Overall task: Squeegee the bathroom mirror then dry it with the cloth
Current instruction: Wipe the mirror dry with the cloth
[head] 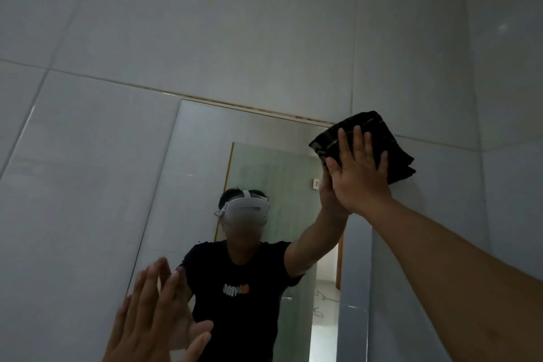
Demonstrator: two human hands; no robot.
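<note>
The frameless mirror [202, 161] hangs on the tiled wall ahead. At its upper right corner my right hand [360, 173] presses a folded dark cloth [379, 132] flat against the glass, fingers straight and spread. My left hand [152, 320] lies flat on the mirror's lower left part, fingers straight, holding nothing. The mirror reflects a person in a black T-shirt with a white headset. No squeegee is in view.
Large glossy grey wall tiles [205, 23] surround the mirror. A side wall [511, 97] meets it in a corner on the right. The reflection shows a frosted glass door and an open doorway behind.
</note>
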